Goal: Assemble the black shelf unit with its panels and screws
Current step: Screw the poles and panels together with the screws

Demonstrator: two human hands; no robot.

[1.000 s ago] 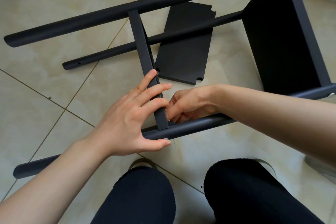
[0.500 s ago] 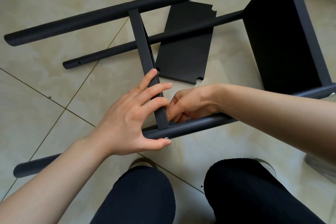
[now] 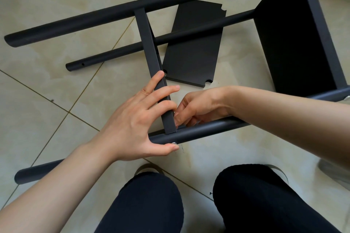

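Black metal parts of a half-built shelf unit lie on a beige tiled floor (image 3: 47, 111), seen from above a seated person's knees. Two long round tubes run left to right: a far tube (image 3: 151, 4) and a near tube (image 3: 198, 131). A narrow panel edge (image 3: 149, 51) spans between them, and a fitted panel (image 3: 295, 39) stands at the right end. A loose tube (image 3: 117, 55) and a spare flat panel (image 3: 193, 49) lie on the floor inside the frame.

The left hand (image 3: 130, 123) rests with straight, spread fingers across the narrow panel, its thumb pressing the near tube beside a silver screw head (image 3: 173, 143). The right hand (image 3: 197, 108) reaches in behind the joint, fingers curled together; what they pinch, if anything, is hidden.

The parts look stiff, light and smooth enough to slide on tile. Bracing close to the joint, as the left hand does, seems the best hold while the screw is tightened.
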